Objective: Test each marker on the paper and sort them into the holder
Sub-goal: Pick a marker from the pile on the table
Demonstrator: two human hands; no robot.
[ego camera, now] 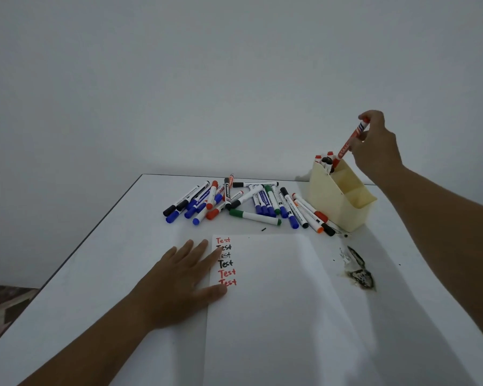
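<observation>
My right hand [375, 146] pinches a red marker [350, 142] by its upper end, its lower tip dipping into the far compartment of the cream holder [335, 207]. That compartment holds several red and black markers [326, 160]; the nearer compartments look empty. My left hand [183, 277] lies flat with fingers spread on the left edge of the white paper [268, 310], partly covering a column of red and black "Test" words [226, 261]. A pile of several blue, red, black and green markers [246, 203] lies across the table behind the paper.
The white table [95, 274] has its left edge running diagonally, with patterned floor [3, 305] beyond it. A dark ink smear [359, 271] marks the table right of the paper. A small black speck [263, 229] lies near the paper's top edge. A plain wall stands behind.
</observation>
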